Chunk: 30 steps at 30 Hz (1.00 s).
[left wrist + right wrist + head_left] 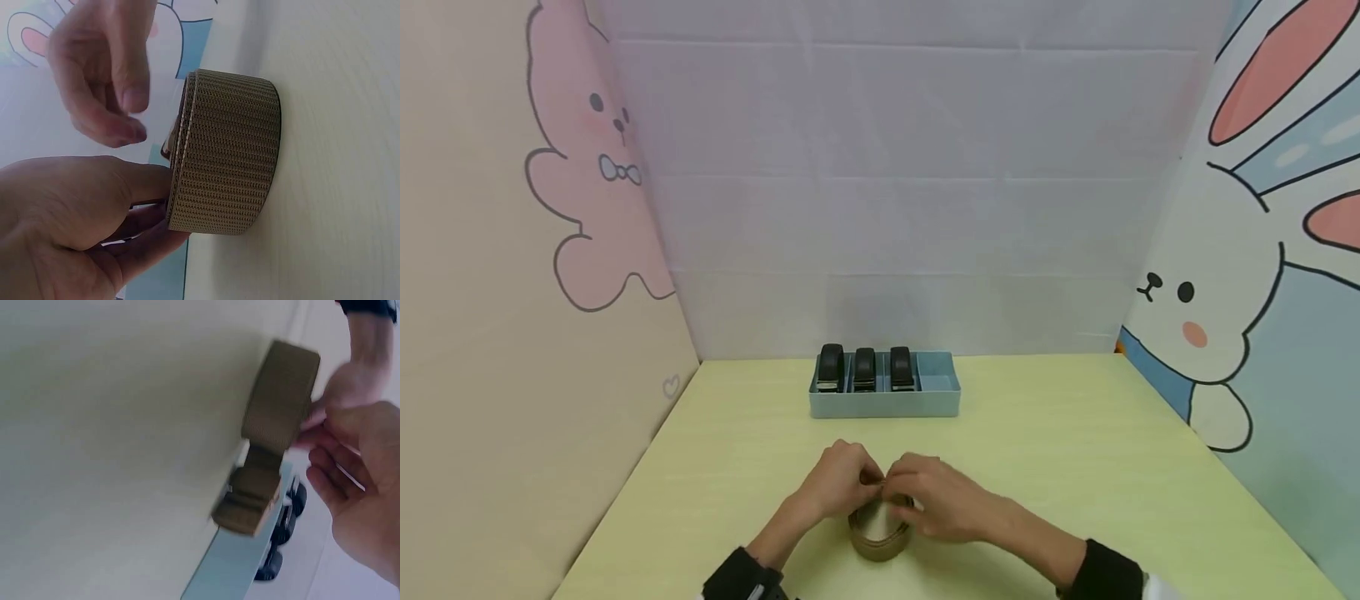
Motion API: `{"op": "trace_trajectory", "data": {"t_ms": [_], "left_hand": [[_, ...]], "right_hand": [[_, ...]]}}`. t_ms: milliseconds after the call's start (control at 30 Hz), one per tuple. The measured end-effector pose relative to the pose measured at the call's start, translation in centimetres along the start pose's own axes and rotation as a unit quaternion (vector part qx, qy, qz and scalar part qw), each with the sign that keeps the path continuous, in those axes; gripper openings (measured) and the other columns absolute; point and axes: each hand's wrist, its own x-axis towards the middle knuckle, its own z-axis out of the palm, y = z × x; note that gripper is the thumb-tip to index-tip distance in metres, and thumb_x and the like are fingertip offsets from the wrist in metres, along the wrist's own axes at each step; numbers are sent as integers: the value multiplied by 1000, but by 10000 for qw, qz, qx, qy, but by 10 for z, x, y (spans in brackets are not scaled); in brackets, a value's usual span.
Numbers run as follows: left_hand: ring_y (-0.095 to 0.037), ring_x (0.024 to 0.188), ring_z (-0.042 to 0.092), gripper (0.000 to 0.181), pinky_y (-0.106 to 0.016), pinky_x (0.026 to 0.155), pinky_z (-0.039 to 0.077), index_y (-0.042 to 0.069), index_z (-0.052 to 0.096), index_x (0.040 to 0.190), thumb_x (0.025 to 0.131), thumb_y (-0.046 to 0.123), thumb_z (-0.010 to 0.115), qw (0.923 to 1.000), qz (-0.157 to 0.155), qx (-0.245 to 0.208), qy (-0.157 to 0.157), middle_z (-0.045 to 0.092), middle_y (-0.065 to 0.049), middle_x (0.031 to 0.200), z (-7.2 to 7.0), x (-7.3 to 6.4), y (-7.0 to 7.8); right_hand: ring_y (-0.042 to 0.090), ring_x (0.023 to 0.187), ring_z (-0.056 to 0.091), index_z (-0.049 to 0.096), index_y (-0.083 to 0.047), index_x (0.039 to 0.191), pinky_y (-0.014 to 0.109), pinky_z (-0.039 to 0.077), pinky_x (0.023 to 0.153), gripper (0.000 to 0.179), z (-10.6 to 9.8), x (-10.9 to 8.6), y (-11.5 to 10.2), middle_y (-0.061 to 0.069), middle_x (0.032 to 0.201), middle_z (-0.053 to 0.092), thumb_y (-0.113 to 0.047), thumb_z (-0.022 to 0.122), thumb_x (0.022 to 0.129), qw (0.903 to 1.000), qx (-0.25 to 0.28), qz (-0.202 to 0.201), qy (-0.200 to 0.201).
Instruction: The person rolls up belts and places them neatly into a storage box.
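A brown woven webbing belt (880,547), coiled into a ring, stands on edge on the pale yellow table. My left hand (844,482) pinches the coil's far upper edge between thumb and fingers. In the left wrist view the belt's ribbed outer face (228,153) fills the middle, and part of the left fingers is hidden behind it. My right hand (942,500) hovers at the coil's right side, its fingers loosely bent near the left fingertips. A gap shows between that right hand (103,69) and the belt in the left wrist view.
A light blue divided tray (884,406) stands farther back on the table (1045,433). Three black rolled belts (865,368) sit upright in its left compartments. A white back wall (917,167) and side panels with cartoon animals enclose the table.
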Motion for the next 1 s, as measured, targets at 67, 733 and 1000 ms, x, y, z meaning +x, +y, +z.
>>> {"op": "trace_trajectory", "data": {"t_ms": [67,733,1000], "left_hand": [[4,63,57,8,-18,57,49,10,92,93,95,5,87,10000,-20,20,-29,83,1,78,1,0,1],[5,57,48,13,-17,54,42,9,89,81,91,1,86,9977,55,528,413,76,4,68,7,-3,2],[4,51,46,22,-16,52,42,10,81,68,88,3,87,9935,-75,779,829,67,6,58,14,-2,7]], "right_hand": [[15,106,72,83,-10,109,26,62,92,10,-4,2,12,0,110,78,-7,86,99,9988,-189,414,151],[8,86,73,86,-8,104,23,61,82,15,-2,5,41,1,94,80,-2,72,106,9969,213,546,-523],[-2,58,36,69,-12,69,17,33,58,34,-2,13,23,-12,61,46,-11,75,102,9797,902,1711,-536]]}}
